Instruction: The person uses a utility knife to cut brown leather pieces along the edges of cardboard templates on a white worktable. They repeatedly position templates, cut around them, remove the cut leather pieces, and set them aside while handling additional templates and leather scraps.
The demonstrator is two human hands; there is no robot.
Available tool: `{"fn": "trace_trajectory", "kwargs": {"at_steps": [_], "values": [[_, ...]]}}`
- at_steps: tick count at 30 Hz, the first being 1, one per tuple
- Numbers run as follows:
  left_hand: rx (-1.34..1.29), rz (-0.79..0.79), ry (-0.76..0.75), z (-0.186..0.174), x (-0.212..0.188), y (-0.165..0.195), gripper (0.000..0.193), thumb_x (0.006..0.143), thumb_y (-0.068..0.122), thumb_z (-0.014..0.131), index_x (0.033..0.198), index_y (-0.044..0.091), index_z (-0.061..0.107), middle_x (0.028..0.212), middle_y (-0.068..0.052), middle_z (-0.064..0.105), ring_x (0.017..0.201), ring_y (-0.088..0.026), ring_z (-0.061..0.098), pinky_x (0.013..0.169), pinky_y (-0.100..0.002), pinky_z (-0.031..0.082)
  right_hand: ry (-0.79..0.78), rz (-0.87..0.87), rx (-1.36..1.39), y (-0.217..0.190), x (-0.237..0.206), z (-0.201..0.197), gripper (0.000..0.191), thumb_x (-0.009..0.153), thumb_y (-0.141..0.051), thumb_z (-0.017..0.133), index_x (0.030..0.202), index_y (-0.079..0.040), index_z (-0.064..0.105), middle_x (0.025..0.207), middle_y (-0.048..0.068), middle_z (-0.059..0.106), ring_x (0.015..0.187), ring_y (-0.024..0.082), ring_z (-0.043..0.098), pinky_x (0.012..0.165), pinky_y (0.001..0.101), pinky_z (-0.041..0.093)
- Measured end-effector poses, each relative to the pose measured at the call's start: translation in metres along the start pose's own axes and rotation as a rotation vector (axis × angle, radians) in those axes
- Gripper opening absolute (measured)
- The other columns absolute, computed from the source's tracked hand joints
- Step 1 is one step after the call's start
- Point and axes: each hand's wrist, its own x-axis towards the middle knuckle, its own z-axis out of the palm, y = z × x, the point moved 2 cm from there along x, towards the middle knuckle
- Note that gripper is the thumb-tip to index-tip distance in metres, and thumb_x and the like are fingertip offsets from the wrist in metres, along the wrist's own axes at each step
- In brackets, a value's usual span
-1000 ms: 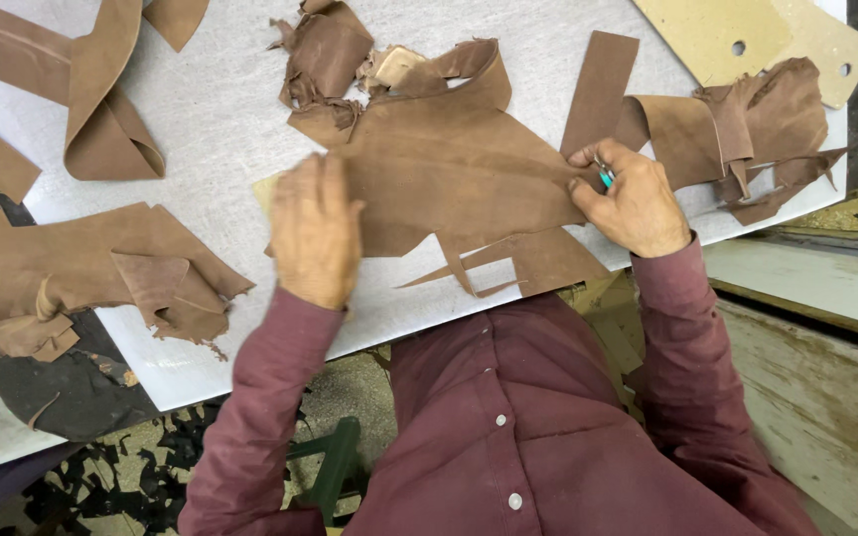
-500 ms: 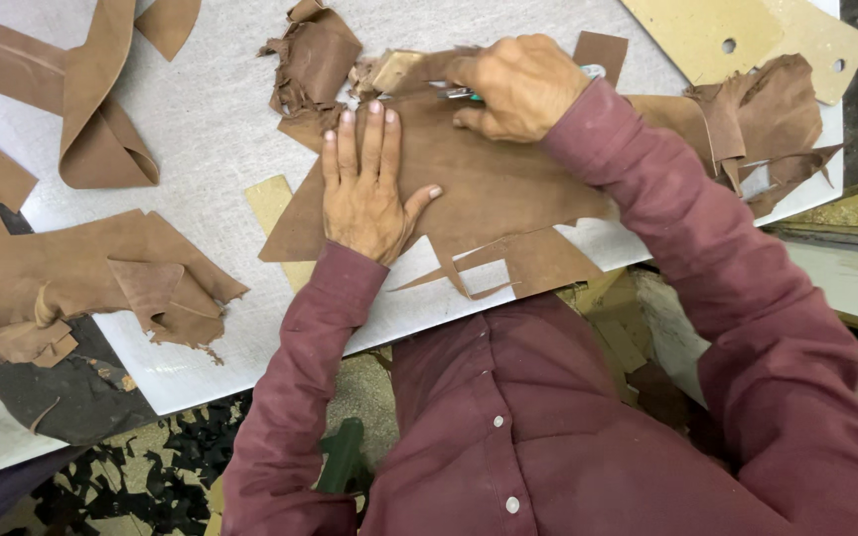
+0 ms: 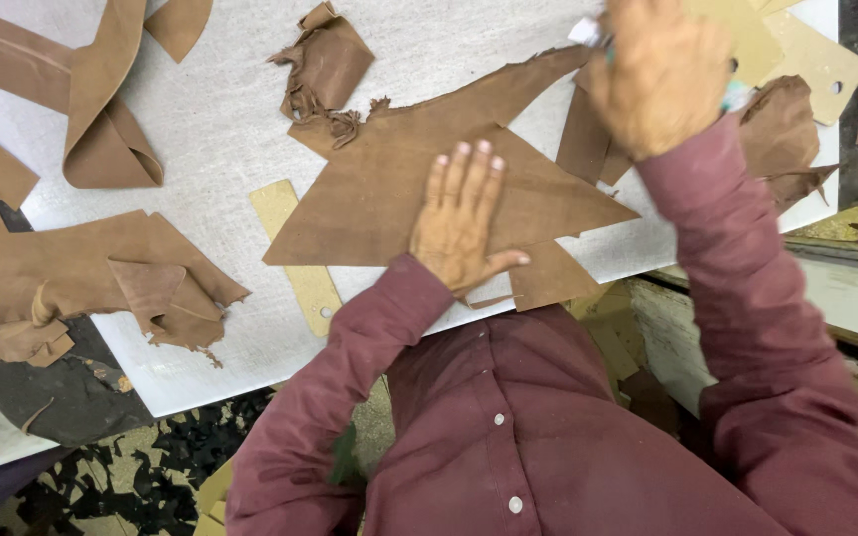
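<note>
White cutting board fills most of the view, strewn with brown leather scraps. Near its middle lies a large leather piece, and the left hand presses flat on it, fingers straight and close together, thumb spread right. Far right, the right hand is fisted around a small tool; which tool, I cannot tell. A tan template pokes out from under the piece's left side.

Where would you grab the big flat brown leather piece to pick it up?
Probably the pointed corner on the right of the leather piece, coming from the right. It lies flat, the left hand presses its middle, and that thin tip sits free on the table.
</note>
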Motion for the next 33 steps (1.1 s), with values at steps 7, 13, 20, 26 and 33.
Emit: {"fn": "trace_trajectory", "kwargs": {"at_steps": [7, 13, 20, 26, 33], "values": [[0.066, 0.080, -0.141, 0.007, -0.007, -0.039, 0.115, 0.086, 0.092, 0.031, 0.160, 0.004, 0.029, 0.167, -0.017, 0.023, 0.157, -0.038, 0.016, 0.126, -0.053, 0.009, -0.279, -0.041, 0.504, -0.083, -0.054, 0.037, 0.061, 0.088, -0.016, 0.073, 0.146, -0.008, 0.059, 0.157, 0.005, 0.054, 0.086, 0.025, 0.074, 0.061, 0.0363, 0.056], [-0.061, -0.066, 0.111, -0.012, -0.003, -0.108, 0.107, 0.095, 0.082, 0.055, 0.168, 0.007, 0.030, 0.173, -0.012, 0.023, 0.159, -0.039, 0.015, 0.131, -0.055, 0.011, -0.367, 0.055, 0.351, -0.058, -0.045, 0.040, 0.080, 0.088, -0.054, 0.080, 0.150, -0.009, 0.055, 0.159, 0.006, 0.048, 0.072, 0.028, 0.070, 0.057, 0.0378, 0.056], [-0.097, -0.047, 0.088, -0.021, -0.029, -0.060, 0.124, 0.078, 0.088, 0.064, 0.164, 0.005, 0.029, 0.169, -0.023, 0.019, 0.155, -0.047, 0.011, 0.125, -0.064, 0.009, -0.324, -0.034, 0.403, -0.081, -0.075, 0.004, 0.088, 0.083, -0.049, 0.074, 0.153, -0.004, 0.047, 0.162, 0.015, 0.042, 0.079, 0.028, 0.074, 0.052, 0.0382, 0.054], [-0.233, 0.018, 0.009, -0.018, -0.077, 0.004, 0.122, 0.069, 0.084, 0.068, 0.160, 0.012, 0.032, 0.166, -0.020, 0.022, 0.153, -0.048, 0.015, 0.124, -0.064, 0.012, -0.535, 0.100, 0.436, -0.091, -0.136, -0.024, 0.071, 0.087, -0.044, 0.074, 0.146, -0.009, 0.055, 0.156, 0.009, 0.049, 0.063, 0.027, 0.070, 0.052, 0.0370, 0.054], [-0.258, -0.027, 0.014, -0.011, -0.112, 0.049, 0.089, 0.083, 0.053, 0.076, 0.150, 0.002, 0.048, 0.159, -0.023, 0.037, 0.148, -0.047, 0.029, 0.122, -0.061, 0.019, -0.244, 0.416, 0.483, -0.082, -0.177, -0.046, 0.055, 0.093, -0.031, 0.080, 0.135, -0.003, 0.059, 0.138, 0.015, 0.060, 0.086, 0.034, 0.071, 0.067, 0.0398, 0.057]]}}
